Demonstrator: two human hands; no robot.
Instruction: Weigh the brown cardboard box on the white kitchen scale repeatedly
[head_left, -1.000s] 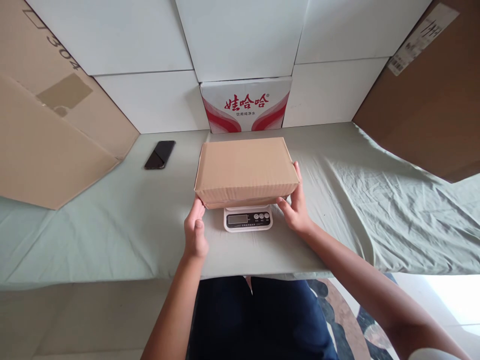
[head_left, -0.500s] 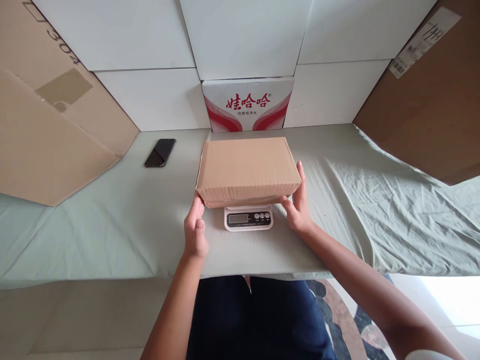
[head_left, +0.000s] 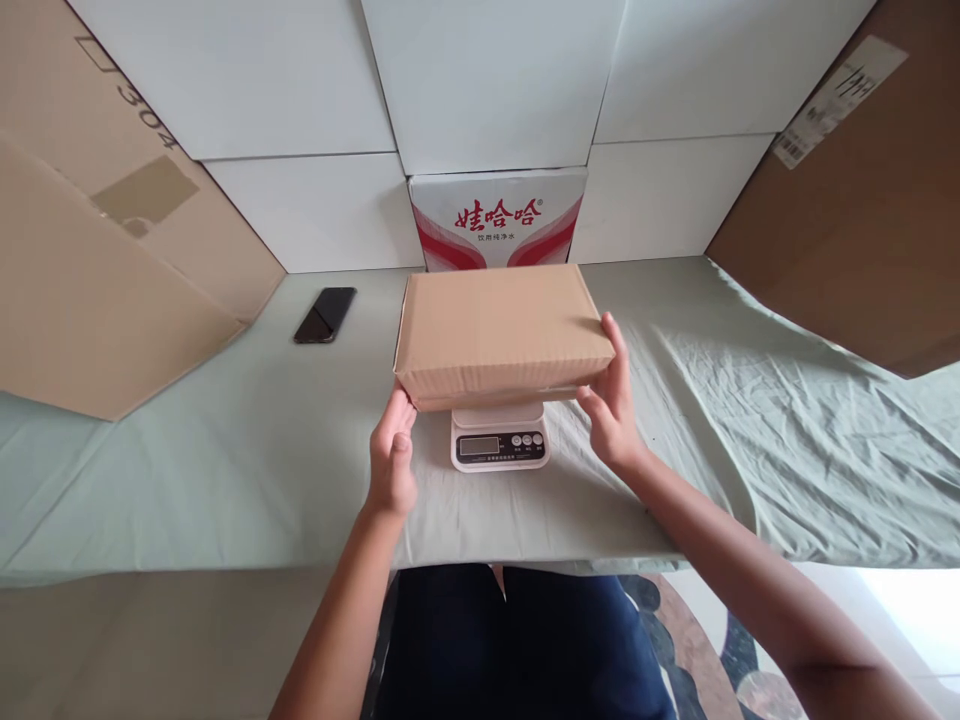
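White panels line the wall behind a bench (head_left: pixel 225 470) draped in a pale green, wrinkled cloth, with large brown cardboard sheets leaning in at the left (head_left: pixel 97 270) and right (head_left: pixel 862 220) edges. Against the back wall stands a white carton with red lettering (head_left: pixel 496 215). A dark phone (head_left: pixel 325 314) lies flat on the cloth, well apart to the left of the middle.

In the middle of the bench sits a small white scale (head_left: pixel 499 443), its display and buttons facing the person. Above it is a plain brown cardboard box (head_left: pixel 499 330), closed, covering the platform of the scale; whether the box rests on the platform or is held just clear of it cannot be told.

The left hand (head_left: pixel 391 450) is at the near left corner of the box, fingers half curled with the fingertips touching the lower edge. The right hand (head_left: pixel 613 400) is spread open against the right end of the box, fingers reaching up its side and the thumb under the near bottom edge. Both forearms stretch over the front edge of the bench.
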